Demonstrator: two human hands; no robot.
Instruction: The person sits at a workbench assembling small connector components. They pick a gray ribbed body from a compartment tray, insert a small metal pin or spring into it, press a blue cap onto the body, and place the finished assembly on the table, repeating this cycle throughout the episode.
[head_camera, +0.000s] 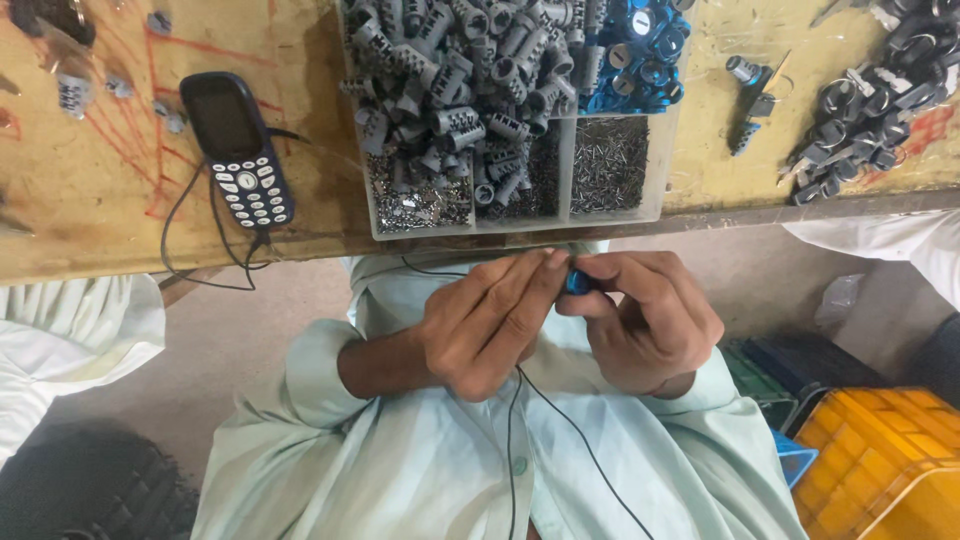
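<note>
My left hand (490, 325) and my right hand (645, 320) meet in front of my chest, just below the workbench edge. Both pinch a small blue round part (577, 282) between their fingertips; most of it is hidden by the fingers. Straight above the hands, a clear divided tray (665, 160) sits on the bench. It holds several grey metal cylinders (460, 90), blue caps (635, 50) and small dark pins (608, 162). A thin black cable (580, 440) runs down my pale green shirt.
A dark blue keypad phone (238, 150) with a black cord lies on the yellow worn bench (90, 190). Dark metal parts (860, 110) pile up at the right. A yellow crate (885, 465) stands lower right. Other people's white sleeves (70, 330) show at both sides.
</note>
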